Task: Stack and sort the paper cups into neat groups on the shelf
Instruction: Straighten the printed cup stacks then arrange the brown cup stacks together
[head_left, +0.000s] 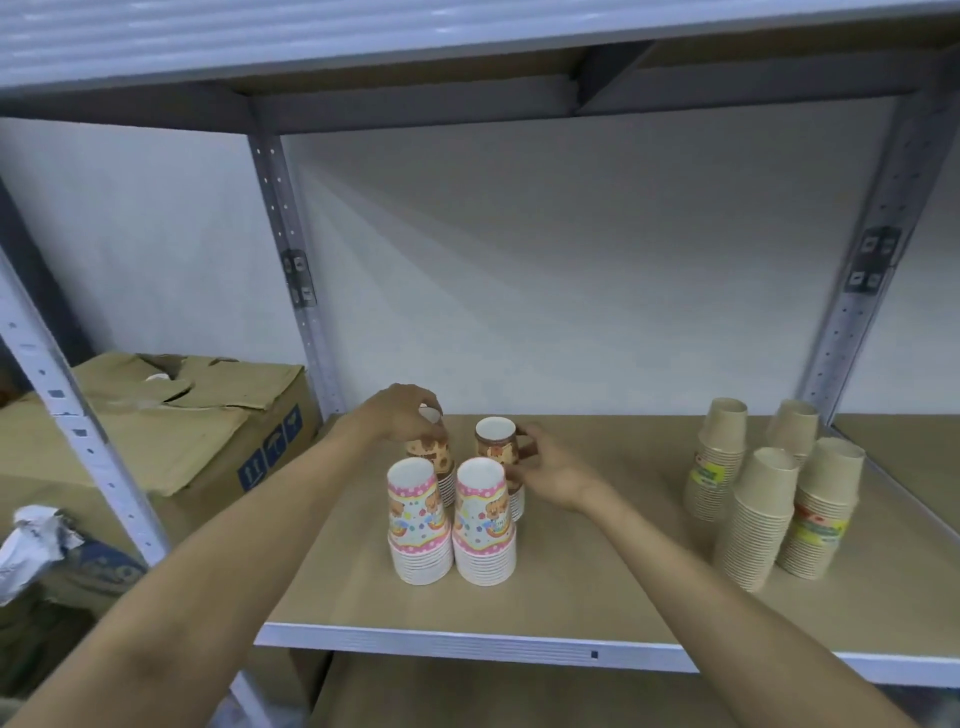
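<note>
Metal shelving holds a wooden shelf (571, 582) bearing four printed paper-cup stacks, upside down — two pink stacks (451, 525) in front, two brown stacks behind. Left hand (400, 415) pinches the left brown stack (431, 449) from above; right hand (550, 475) curls its fingers around the right brown stack (497, 447). Plain kraft stacks (774, 488) stand well apart, rightward.

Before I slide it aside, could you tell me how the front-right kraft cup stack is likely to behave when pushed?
The front-right kraft cup stack already leans, so it would probably tip. Being nested paper, it is likely light and may slide easily on the smooth shelf.
</note>
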